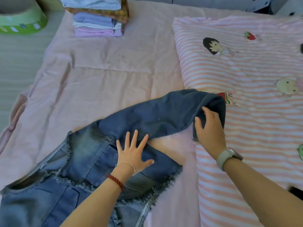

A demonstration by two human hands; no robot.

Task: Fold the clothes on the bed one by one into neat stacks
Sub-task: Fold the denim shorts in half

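A blue denim jacket with frayed edges lies on the pink bedsheet at the near left. One sleeve stretches up and to the right. My left hand presses flat on the denim where the sleeve meets the body, fingers spread. My right hand grips the sleeve's cuff end, thumb and fingers curled round the fabric, which is bunched and lifted slightly. A stack of folded clothes sits at the far edge of the bed.
A pink-and-white striped blanket with cartoon prints covers the right side of the bed. A green round container stands on the floor at the far left. Bare sheet lies between the jacket and the stack.
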